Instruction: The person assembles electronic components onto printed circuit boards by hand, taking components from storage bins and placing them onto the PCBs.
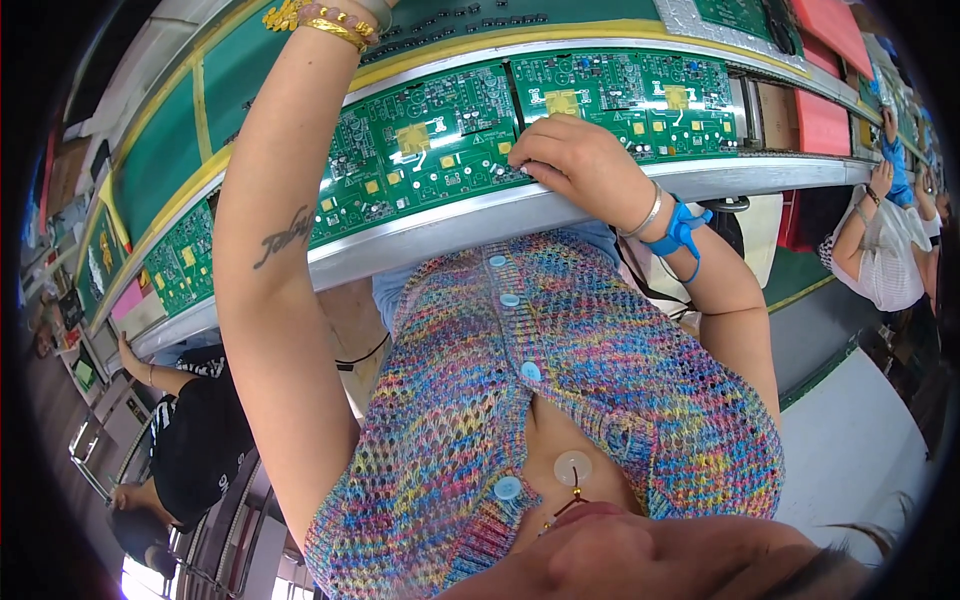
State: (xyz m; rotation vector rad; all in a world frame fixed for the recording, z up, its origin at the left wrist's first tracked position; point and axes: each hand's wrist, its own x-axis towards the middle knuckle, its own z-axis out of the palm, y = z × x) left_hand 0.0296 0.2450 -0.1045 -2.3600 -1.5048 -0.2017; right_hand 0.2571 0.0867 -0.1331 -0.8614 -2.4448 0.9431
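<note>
My right hand (pixel 580 162) rests over the near edge of a green circuit board (pixel 468 120), close to where it meets a second green circuit board (pixel 640 75). Thumb and fingers are pinched together low on the board, by a small dark part; what they hold, if anything, is too small to make out. My left arm (pixel 285 180) reaches across the boards toward the far side. Its hand lies beyond the upper edge of the view, and only the wrist with bracelets (pixel 340 30) shows. Small dark components (pixel 440 28) lie in rows on the green far surface.
A metal rail (pixel 450 218) runs along the boards' near side. Another circuit board (pixel 180 265) sits farther left on the line. Red-pink foam (pixel 825 125) lies at the right. Co-workers are at both sides, one in black (pixel 200 435), one in white (pixel 885 250).
</note>
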